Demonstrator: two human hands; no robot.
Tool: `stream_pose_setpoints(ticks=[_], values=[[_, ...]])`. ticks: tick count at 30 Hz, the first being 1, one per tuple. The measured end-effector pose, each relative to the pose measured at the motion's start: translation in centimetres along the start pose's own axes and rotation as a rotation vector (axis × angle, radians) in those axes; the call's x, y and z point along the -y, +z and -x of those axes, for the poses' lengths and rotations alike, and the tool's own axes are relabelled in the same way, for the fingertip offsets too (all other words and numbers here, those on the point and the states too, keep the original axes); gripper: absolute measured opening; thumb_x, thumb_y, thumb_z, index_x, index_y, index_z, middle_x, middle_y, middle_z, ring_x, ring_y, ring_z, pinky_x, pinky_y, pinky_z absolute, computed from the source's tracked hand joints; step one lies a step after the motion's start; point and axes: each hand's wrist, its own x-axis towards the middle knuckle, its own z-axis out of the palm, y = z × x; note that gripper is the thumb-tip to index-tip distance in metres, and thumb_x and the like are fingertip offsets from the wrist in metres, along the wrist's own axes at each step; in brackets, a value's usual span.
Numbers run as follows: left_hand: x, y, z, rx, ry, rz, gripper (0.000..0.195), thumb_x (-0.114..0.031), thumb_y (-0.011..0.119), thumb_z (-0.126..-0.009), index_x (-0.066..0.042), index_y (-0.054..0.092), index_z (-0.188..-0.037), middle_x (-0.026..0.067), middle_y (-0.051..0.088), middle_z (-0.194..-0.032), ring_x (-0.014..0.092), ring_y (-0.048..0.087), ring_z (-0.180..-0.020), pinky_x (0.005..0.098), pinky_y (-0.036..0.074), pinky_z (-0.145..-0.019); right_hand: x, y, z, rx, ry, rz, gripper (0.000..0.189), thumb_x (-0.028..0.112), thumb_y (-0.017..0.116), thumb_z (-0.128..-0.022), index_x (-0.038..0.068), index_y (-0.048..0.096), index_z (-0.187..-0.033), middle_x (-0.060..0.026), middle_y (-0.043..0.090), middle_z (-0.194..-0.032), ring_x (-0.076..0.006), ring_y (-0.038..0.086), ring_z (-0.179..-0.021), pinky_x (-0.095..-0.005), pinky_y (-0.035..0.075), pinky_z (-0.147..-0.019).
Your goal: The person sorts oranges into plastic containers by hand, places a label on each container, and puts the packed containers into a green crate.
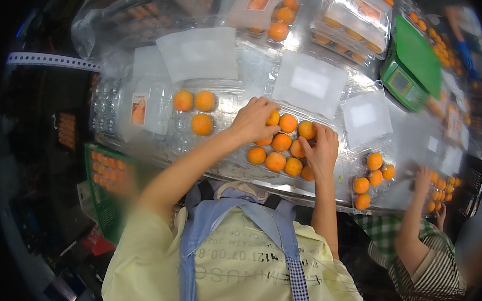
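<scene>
Before me a clear plastic clamshell tray (263, 170) holds several rows of round orange fruit (281, 142). My left hand (253, 120) reaches over its far left corner, thumb and fingers around a fruit (273, 118) there. At the right side, my right hand (323, 147) has its fingers and thumb about another fruit (306, 130); the palm partly hides fruit below. The tray's raised lid, with a white sheet (309, 80) on it, lies folded back beyond. To the left, an open tray (183, 140) contains 3 fruit (202, 124).
Further right lies another part-filled tray (369, 183). A green weighing scale (407, 69) stands beside stacked filled packs (349, 21). A co-worker's hand (422, 177) is at fruit on the right; a blue-gloved hand (465, 55) shows beyond. A green crate (101, 194) sits left, below the metal table (256, 67).
</scene>
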Motion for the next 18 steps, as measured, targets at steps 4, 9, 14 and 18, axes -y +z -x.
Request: stream_pose_setpoints(ticks=[4, 9, 14, 18], values=[[-0.2, 0.3, 0.8, 0.063, -0.04, -0.047, 0.054, -0.019, 0.076, -0.069, -0.013, 0.056, -0.118, 0.0089, 0.049, -0.116, 0.029, 0.052, -0.105, 0.0393, 0.048, -0.084, 0.1, -0.1, -1.6, 0.13, -0.06, 0.193, 0.048, 0.017, 0.078, -0.063, 0.007, 0.06, -0.106, -0.0072, 0.058, -0.098, -0.0264, 0.054, -0.094, -0.0396, 0.041, -0.079], [0.3, 0.2, -0.3, 0.133, 0.007, -0.093, 0.056, -0.018, 0.078, -0.066, -0.013, 0.055, -0.117, 0.0111, 0.049, -0.111, 0.031, 0.056, -0.097, 0.0394, 0.049, -0.08, 0.2, -0.8, -3.1, 0.277, -0.13, 0.219, 0.048, 0.017, 0.078, -0.061, 0.007, 0.061, -0.104, -0.008, 0.058, -0.095, -0.0267, 0.054, -0.092, -0.0399, 0.041, -0.077], [0.6, -0.2, -1.5, 0.203, 0.045, -0.071, 0.053, -0.017, 0.079, -0.064, -0.012, 0.056, -0.111, 0.0132, 0.05, -0.108, 0.034, 0.059, -0.091, 0.0403, 0.05, -0.078, -0.2, -0.7, -3.8, 0.294, -0.142, 0.159, 0.049, 0.014, 0.077, -0.06, 0.007, 0.06, -0.105, -0.0105, 0.058, -0.093, -0.0292, 0.055, -0.09, -0.0411, 0.042, -0.077], [1.1, -1.0, -1.1, 0.126, 0.002, 0.063, 0.044, -0.018, 0.073, -0.069, -0.013, 0.056, -0.109, 0.0135, 0.052, -0.104, 0.033, 0.06, -0.087, 0.0387, 0.051, -0.075, -0.5, -0.9, -3.5, 0.26, -0.043, 0.005, 0.052, 0.012, 0.075, -0.063, 0.005, 0.058, -0.111, -0.0114, 0.059, -0.095, -0.0267, 0.057, -0.092, -0.0389, 0.045, -0.081]])
